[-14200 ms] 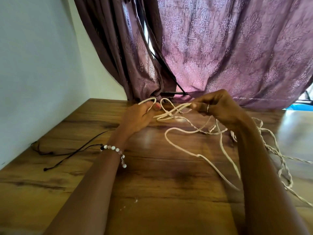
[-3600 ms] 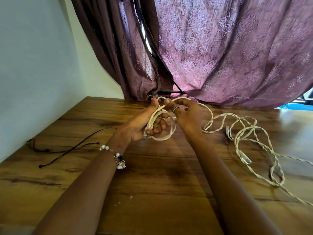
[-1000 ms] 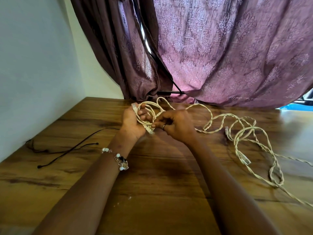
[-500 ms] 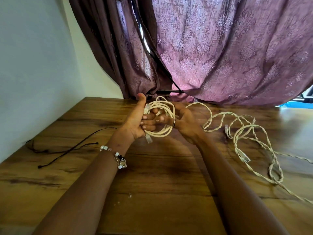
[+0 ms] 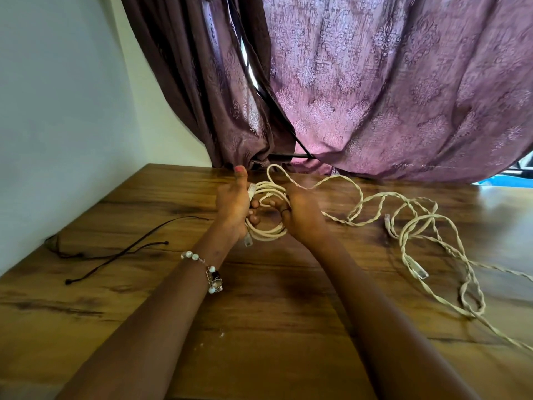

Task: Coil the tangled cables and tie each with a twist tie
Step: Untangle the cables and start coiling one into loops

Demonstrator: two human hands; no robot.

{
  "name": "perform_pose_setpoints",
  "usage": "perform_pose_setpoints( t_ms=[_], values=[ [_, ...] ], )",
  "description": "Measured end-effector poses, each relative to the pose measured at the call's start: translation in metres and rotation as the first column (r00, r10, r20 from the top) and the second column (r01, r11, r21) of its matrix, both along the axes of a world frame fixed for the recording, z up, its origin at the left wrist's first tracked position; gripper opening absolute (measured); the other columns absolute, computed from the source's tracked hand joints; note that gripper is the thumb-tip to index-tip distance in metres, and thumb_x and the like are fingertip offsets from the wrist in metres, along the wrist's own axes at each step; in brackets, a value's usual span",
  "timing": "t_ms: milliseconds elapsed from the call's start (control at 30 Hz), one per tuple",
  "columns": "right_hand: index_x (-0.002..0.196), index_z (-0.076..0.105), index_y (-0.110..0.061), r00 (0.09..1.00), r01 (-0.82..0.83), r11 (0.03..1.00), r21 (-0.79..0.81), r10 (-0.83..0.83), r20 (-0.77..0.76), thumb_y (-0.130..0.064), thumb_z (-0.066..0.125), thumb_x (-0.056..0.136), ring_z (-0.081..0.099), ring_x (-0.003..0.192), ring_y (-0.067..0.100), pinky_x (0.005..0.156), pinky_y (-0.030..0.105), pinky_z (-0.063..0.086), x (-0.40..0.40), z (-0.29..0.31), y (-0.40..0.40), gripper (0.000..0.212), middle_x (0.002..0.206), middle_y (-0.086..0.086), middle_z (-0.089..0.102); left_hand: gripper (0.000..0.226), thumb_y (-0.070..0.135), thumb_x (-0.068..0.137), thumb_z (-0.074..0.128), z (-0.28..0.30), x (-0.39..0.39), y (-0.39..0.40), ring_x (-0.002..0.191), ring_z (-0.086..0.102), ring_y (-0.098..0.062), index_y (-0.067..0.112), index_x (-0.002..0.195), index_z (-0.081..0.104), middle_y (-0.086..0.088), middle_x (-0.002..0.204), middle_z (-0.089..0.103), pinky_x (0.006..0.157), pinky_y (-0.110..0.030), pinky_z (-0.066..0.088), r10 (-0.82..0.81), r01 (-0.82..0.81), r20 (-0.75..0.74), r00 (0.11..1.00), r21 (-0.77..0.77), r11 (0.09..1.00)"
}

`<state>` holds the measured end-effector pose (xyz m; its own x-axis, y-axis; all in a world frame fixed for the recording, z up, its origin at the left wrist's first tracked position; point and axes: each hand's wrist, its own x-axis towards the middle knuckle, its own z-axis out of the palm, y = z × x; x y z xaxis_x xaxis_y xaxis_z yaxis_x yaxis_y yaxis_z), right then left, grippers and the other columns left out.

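A small coil of cream cable [image 5: 266, 230] is held above the wooden table [image 5: 259, 327] near its far edge. My left hand [image 5: 233, 206] grips the coil's left side, thumb up, with a clear plug hanging below it. My right hand [image 5: 302, 210] grips the coil's right side. From there a twisted cream cable [image 5: 363, 209] trails right into a loose tangle [image 5: 427, 241] lying on the table, with a clear plug [image 5: 415, 267] in it.
A thin black cord [image 5: 121, 252] lies on the table's left part near the white wall [image 5: 57, 111]. A purple curtain [image 5: 375, 82] hangs behind the table's far edge.
Since a second ago the coil has been turned upright between both hands and the hands have shifted round it. The tangle on the right lies as before.
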<state>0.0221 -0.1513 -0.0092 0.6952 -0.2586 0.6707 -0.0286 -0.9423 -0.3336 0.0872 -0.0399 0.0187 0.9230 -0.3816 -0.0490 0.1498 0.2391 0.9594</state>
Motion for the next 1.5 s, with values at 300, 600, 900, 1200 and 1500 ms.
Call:
perform_pose_setpoints(
  t_ms=[300,600,900,1200,1500],
  values=[
    [0.093,0.058,0.005,0.999,0.032,0.997,0.064,-0.032,-0.002,-0.013,0.041,0.081,0.060,0.075,0.040,0.065,0.043,0.048,-0.002,0.001,0.009,0.027,0.080,0.025,0.065,0.052,0.061,0.089,0.047,-0.006,-0.001,-0.003,0.032,0.033,-0.009,0.013,0.071,0.049,-0.004,0.050,0.044,0.035,-0.013,0.026,0.002,-0.009,-0.174,0.985,-0.041,0.999],
    [0.102,0.058,0.001,0.976,-0.190,0.896,0.403,0.128,0.176,-0.002,0.042,0.091,0.060,0.071,0.016,0.065,0.028,0.045,0.000,-0.004,0.022,0.019,0.080,0.007,0.063,0.045,0.052,0.086,0.060,0.004,0.009,0.001,0.026,0.027,-0.006,0.009,0.082,0.048,-0.001,0.046,0.040,0.032,-0.011,0.022,0.068,-0.108,-0.269,0.961,-0.137,0.985],
    [0.071,0.050,-0.020,0.938,-0.261,0.559,0.787,-0.046,0.344,-0.012,0.036,0.099,0.048,0.052,0.018,0.048,0.029,0.039,0.004,0.001,0.027,0.032,0.060,0.001,0.049,0.041,0.041,0.091,0.059,-0.004,-0.003,-0.011,0.029,0.039,-0.008,0.007,0.068,0.056,-0.003,0.049,0.048,0.033,-0.016,0.034,0.166,-0.166,-0.012,0.986,-0.132,0.977],
    [0.075,0.053,-0.022,0.914,-0.183,0.528,0.829,-0.220,0.342,-0.023,0.040,0.097,0.055,0.063,0.023,0.062,0.050,0.052,0.003,0.000,0.018,0.026,0.068,-0.001,0.054,0.059,0.055,0.087,0.055,-0.002,-0.007,-0.012,0.073,0.062,-0.031,0.000,0.105,0.067,-0.024,0.097,0.066,0.066,-0.038,0.052,-0.254,0.244,-0.028,0.967,-0.185,0.952],
    [0.078,0.049,-0.018,0.865,-0.045,0.578,0.815,-0.385,0.321,-0.028,0.038,0.092,0.055,0.069,0.022,0.067,0.040,0.054,0.001,-0.006,0.004,0.021,0.072,-0.001,0.052,0.027,0.021,0.103,0.038,-0.009,-0.031,-0.024,0.051,0.051,-0.011,0.007,0.088,0.055,-0.002,0.067,0.052,0.052,-0.025,0.046,-0.258,0.262,0.051,0.965,-0.104,0.959]
  ],
)
